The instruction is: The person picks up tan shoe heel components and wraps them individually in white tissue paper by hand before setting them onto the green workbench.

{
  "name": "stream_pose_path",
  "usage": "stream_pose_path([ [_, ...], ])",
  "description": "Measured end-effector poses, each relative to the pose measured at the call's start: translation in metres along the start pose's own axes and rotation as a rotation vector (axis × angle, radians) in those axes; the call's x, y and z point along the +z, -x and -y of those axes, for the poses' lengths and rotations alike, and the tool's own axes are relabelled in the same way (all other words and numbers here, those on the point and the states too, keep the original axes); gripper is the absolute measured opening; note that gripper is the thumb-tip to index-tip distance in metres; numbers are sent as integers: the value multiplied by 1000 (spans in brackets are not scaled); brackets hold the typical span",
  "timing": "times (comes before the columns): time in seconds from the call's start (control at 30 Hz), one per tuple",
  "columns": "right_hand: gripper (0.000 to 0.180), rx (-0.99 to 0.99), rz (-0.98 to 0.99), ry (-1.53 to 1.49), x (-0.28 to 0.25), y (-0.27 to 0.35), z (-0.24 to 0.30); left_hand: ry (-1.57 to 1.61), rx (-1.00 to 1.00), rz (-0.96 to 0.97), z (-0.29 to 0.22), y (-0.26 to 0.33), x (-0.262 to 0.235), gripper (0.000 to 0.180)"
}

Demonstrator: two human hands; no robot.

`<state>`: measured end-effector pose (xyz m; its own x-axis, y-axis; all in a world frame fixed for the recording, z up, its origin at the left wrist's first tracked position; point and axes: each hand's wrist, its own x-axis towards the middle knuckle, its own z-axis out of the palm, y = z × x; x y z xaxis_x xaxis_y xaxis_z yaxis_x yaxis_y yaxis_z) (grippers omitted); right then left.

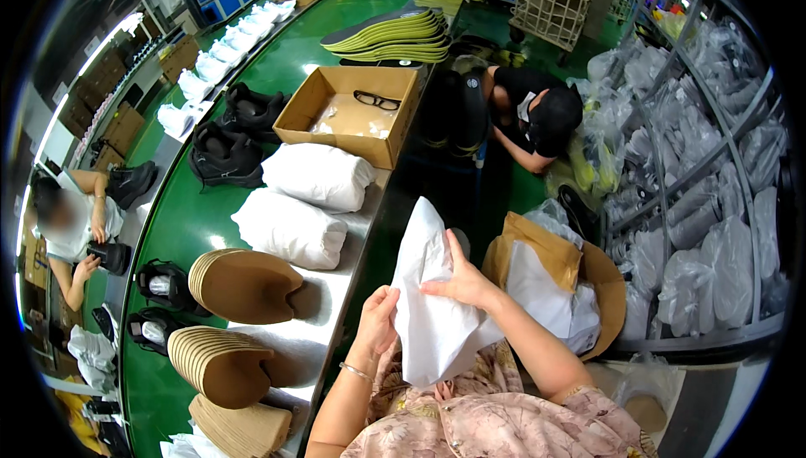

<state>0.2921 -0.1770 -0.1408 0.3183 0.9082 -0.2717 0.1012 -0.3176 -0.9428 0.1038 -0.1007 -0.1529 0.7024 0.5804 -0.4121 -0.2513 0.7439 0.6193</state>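
Note:
A crumpled sheet of white paper (424, 324) hangs upright in front of my body, its top narrowing to a point. My left hand (380, 319) pinches its left edge between thumb and fingers. On the other side my right hand (460, 277) grips it, thumb across the front and fingers partly behind. Whether anything lies inside the paper is hidden. To the left, two white paper-wrapped bundles (292, 227) rest on the metal edge of the bench. Stacks of curved brown cardboard pieces (243, 286) stand nearer to me, beside black shoes (164, 284).
A cardboard box (395, 135) with eyeglasses on it sits farther along the green bench (302, 80), before stacked insoles (390, 36). At my right stands a carton of paper (604, 294), near a metal rack (663, 181) of bagged items. One person crouches ahead; another handles a shoe at left.

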Motion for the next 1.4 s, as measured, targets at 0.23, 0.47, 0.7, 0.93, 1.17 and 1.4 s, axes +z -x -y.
stream_pose_path([
  [0.23, 117, -63, 28, -506, 3, 17, 1, 86, -35, 56, 13, -2, 5, 20],
  [0.47, 75, -57, -96, -767, 12, 21, 2, 38, 3, 50, 1, 8, 40, 11],
  [0.7, 53, 107, -186, -1040, 3, 29, 9, 64, 85, 195, 9, 11, 42, 10],
  [0.93, 49, -41, -278, -796, -5, 42, 30, -454, 581, 152, -15, 20, 50, 17],
  [1.17, 43, -204, -279, -733, -10, 41, 38, -71, 104, 384, -40, 38, 61, 38],
  [1.4, 39, -328, -493, -450, 0, 52, 72, -312, 129, 271, -46, 52, 62, 59],
])
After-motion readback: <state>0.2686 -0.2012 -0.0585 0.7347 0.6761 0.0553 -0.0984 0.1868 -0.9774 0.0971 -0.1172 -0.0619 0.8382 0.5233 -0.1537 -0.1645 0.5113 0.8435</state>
